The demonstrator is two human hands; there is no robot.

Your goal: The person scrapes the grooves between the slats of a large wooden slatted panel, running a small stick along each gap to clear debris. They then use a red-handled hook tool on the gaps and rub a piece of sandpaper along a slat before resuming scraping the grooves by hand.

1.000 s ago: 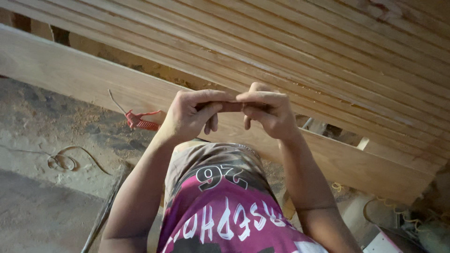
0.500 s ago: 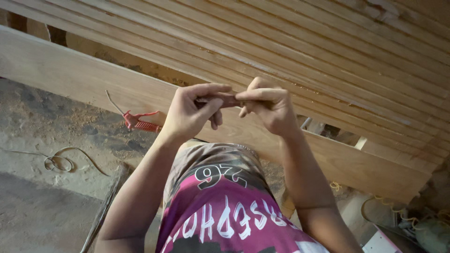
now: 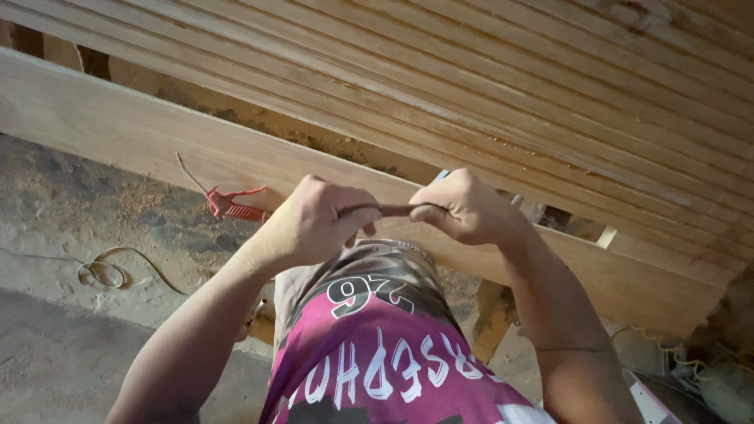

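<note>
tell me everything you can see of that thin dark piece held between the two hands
The thin dark piece is a short, slim, brownish strip, lying roughly level in front of the wooden rail. Only its middle shows: the left hand grips one end, the right hand the other, fingers curled round both. Its material is unclear.

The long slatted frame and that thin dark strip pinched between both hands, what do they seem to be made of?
The long slatted frame looks like bare, unvarnished wood: pale tan, matt, with grain lines and rough sawdust along the gaps. The thin dark strip held between the left hand and right hand is brown and dull; it could be leather, rubber or metal, too small to tell.
</note>
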